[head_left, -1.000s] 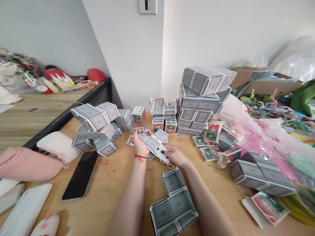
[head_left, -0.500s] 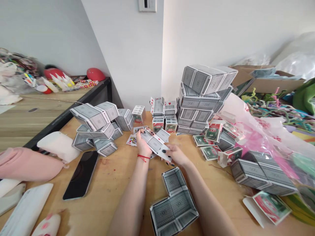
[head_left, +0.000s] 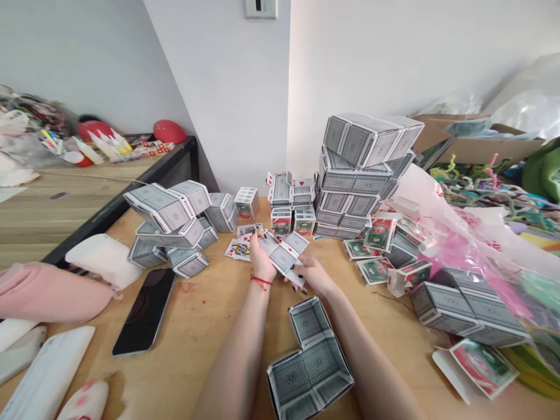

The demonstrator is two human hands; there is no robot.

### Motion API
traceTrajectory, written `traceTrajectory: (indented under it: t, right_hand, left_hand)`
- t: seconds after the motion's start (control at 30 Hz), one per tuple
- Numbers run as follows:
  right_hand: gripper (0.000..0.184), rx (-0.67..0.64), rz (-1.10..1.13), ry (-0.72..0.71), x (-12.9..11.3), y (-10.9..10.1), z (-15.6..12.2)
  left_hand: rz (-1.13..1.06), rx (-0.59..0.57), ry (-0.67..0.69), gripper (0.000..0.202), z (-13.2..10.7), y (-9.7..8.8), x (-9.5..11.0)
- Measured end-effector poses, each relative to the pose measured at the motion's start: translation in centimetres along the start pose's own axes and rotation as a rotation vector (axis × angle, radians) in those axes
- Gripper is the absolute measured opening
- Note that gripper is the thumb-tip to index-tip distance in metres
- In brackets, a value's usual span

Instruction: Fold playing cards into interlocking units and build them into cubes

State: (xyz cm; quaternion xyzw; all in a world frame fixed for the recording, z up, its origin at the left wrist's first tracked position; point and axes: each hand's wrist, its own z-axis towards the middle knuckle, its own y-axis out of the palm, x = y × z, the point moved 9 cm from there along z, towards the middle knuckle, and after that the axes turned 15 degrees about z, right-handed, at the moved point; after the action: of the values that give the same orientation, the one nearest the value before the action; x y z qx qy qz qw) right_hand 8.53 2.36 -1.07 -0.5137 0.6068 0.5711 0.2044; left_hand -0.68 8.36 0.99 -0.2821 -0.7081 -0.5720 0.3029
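Observation:
Over the middle of the table, my left hand (head_left: 262,259) is closed around the left side of some joined playing cards (head_left: 277,252), grey patterned backs up. A red string bracelet circles that wrist. My right hand (head_left: 310,273) pinches the lower right edge of the same cards, where a white flap shows; its fingertips are partly hidden. Loose face-up cards (head_left: 240,249) lie on the table just left of my left hand. Between my forearms sits an L-shaped open box form (head_left: 308,361) built of folded cards.
Tall stacked card blocks (head_left: 359,175) stand at the back right, with card boxes (head_left: 375,271) below them. More card blocks (head_left: 168,224) are piled at the left, near a phone (head_left: 144,312). Pink plastic bags (head_left: 464,245) cover the right side.
Both hands have shifted slightly, the left one to the right. The joined cards have turned and moved right, and less of the white flap shows by my right fingers.

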Motion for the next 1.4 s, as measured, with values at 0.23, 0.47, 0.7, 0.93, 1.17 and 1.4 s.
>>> traceTrajectory:
  t: [0.23, 0.47, 0.7, 0.93, 1.17, 1.4]
  right_hand:
    - [0.029, -0.183, 0.194, 0.089, 0.6, 1.3, -0.6]
    - [0.033, -0.086, 0.101, 0.004, 1.4, 0.2, 0.7]
    - [0.029, 0.005, 0.012, -0.036, 1.1, -0.6, 0.7]
    - [0.027, 0.034, -0.003, -0.029, 0.8, -0.7, 0.5]
    - [0.026, 0.047, 0.041, -0.037, 0.9, -0.9, 0.5]
    - [0.023, 0.036, 0.066, -0.048, 0.9, -0.7, 0.6]
  left_hand:
    - [-0.045, 0.034, 0.036, 0.026, 1.0, -1.8, 1.9]
    - [-0.029, 0.038, 0.092, 0.023, 1.3, -2.2, 2.4]
    - [-0.007, 0.026, 0.119, 0.021, 1.1, -1.4, 2.0]
    - [-0.052, -0.008, 0.105, 0.022, 0.7, -0.6, 1.5]
    - [-0.090, -0.006, 0.065, 0.020, 0.0, 0.0, 1.3]
    - [-0.102, -0.033, 0.075, 0.021, -0.4, 0.5, 0.8]
